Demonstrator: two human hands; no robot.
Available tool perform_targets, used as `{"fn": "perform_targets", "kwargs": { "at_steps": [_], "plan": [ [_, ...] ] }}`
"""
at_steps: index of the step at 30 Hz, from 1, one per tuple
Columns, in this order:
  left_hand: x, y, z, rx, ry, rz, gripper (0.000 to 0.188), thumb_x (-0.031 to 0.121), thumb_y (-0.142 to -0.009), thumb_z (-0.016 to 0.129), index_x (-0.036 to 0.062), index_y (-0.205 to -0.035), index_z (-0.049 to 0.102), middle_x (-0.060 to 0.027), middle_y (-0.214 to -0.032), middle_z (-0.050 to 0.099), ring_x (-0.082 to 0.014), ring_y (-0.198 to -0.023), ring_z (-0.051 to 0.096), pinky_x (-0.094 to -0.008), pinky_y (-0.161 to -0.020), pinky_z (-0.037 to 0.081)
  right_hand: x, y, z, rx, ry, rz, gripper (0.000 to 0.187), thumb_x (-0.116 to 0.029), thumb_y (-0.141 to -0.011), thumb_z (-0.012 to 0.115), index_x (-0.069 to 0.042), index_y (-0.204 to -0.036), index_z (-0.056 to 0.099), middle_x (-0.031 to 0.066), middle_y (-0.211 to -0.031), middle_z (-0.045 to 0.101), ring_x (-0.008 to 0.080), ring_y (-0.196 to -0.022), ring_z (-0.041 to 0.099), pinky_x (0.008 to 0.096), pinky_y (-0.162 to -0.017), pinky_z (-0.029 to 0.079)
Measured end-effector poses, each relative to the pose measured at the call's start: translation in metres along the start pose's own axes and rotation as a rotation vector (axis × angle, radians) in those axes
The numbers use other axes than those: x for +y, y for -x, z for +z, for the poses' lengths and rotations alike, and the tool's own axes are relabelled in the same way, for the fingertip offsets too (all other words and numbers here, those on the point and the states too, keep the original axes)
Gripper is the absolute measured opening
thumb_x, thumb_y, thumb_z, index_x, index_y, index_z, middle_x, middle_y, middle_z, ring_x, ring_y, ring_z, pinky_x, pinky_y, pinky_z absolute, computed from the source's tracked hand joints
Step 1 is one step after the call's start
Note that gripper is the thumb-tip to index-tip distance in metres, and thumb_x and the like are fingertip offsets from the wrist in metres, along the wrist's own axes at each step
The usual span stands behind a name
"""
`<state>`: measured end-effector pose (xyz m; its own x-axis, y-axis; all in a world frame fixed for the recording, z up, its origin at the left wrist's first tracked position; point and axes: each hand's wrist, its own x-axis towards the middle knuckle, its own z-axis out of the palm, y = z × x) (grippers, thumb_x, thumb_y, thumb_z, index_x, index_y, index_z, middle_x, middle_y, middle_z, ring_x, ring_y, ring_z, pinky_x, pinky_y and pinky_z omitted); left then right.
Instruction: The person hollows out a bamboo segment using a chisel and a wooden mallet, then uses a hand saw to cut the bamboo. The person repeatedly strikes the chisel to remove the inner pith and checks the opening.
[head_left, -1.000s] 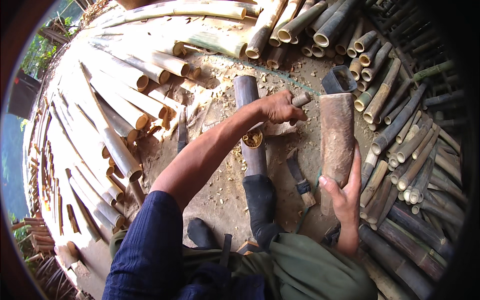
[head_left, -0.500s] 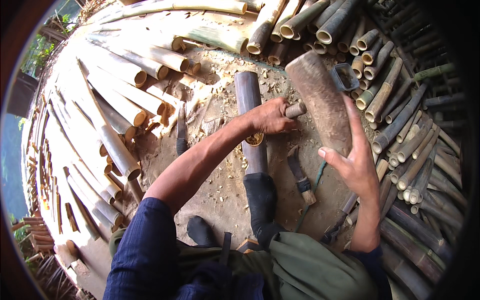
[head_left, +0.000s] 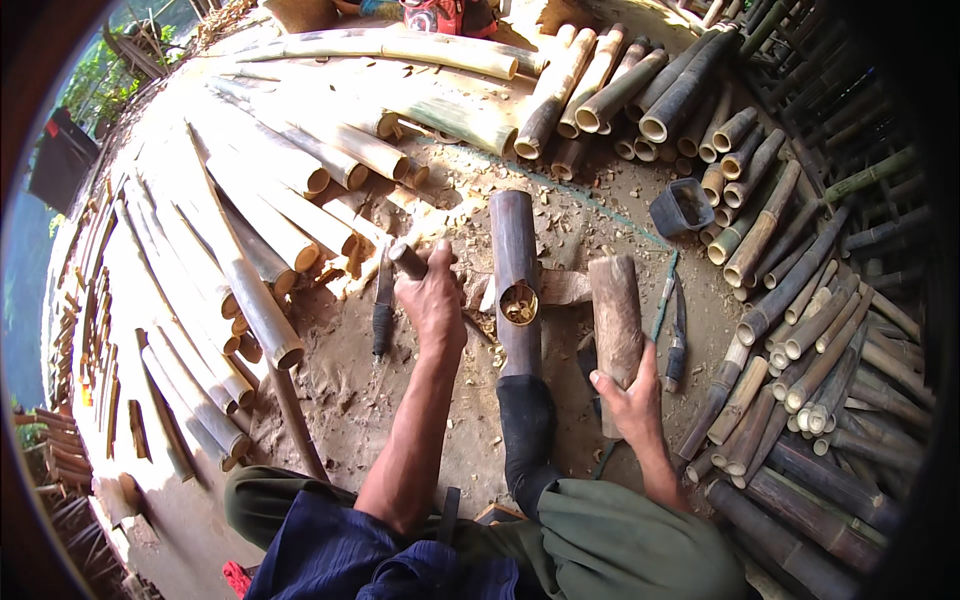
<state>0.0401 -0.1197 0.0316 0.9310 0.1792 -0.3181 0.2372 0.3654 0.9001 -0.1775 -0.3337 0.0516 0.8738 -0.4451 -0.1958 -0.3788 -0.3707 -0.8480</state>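
My left hand [head_left: 432, 300] is closed round a chisel [head_left: 408, 262] by its round wooden handle; its thin dark shank shows below the fingers, left of the bamboo. My right hand [head_left: 632, 400] grips a thick wooden club [head_left: 617, 310], held upright right of the bamboo. Between the hands lies a dark bamboo tube [head_left: 514, 235], with a round opening full of pale chips [head_left: 519, 303] cut in its upper side. My dark-socked foot [head_left: 528, 420] rests against its near end. A wooden piece [head_left: 566, 288] lies crosswise under the tube.
Left of my left hand lies a knife [head_left: 382, 315] with a dark wrapped handle; another knife [head_left: 677, 345] lies at the right. A small plastic tub [head_left: 682, 207] stands near the bamboo stacks [head_left: 825, 330]. Long bamboo poles [head_left: 250, 290] lie at the left. Chips litter the ground.
My left hand has drawn the chisel left, away from over the bamboo's opening, which now shows. The club in my right hand has come lower and nearer to me.
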Motion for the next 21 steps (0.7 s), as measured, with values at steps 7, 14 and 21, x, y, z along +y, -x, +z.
{"fn": "perform_targets", "kwargs": {
  "at_steps": [7,14,21],
  "plan": [
    [-0.090,0.030,-0.151,0.375,-0.079,-0.523,0.013,0.008,-0.093,0.068,0.0056,-0.101,0.058,-0.0046,-0.078,0.053,-0.0179,-0.065,0.054,-0.0417,-0.055,0.051,0.106,0.079,0.074,-0.063,0.036,0.223,0.089,-0.022,-0.080,0.083,0.001,-0.153,0.037,0.0324,-0.138,0.055,0.0473,-0.127,0.057,0.0524,-0.106,0.044],
    [-0.084,0.012,-0.217,0.825,-0.043,-0.398,0.029,0.030,-0.097,0.069,0.0072,-0.114,0.063,-0.0053,-0.096,0.064,-0.0179,-0.079,0.059,-0.0405,-0.063,0.047,0.125,0.099,0.077,-0.074,0.687,0.226,0.090,-0.017,-0.083,0.083,-0.003,-0.159,0.036,0.0307,-0.148,0.046,0.0493,-0.134,0.049,0.0552,-0.108,0.043],
    [0.056,-0.067,-0.274,0.454,0.024,-0.084,0.062,0.048,-0.090,0.078,0.0045,-0.133,0.065,-0.0098,-0.110,0.070,-0.0194,-0.088,0.071,-0.0380,-0.069,0.057,0.043,0.014,0.068,-0.137,0.411,-0.151,0.052,-0.015,-0.091,0.074,0.000,-0.137,0.057,0.0220,-0.131,0.052,0.0423,-0.124,0.054,0.0504,-0.105,0.045]
  ]
}}
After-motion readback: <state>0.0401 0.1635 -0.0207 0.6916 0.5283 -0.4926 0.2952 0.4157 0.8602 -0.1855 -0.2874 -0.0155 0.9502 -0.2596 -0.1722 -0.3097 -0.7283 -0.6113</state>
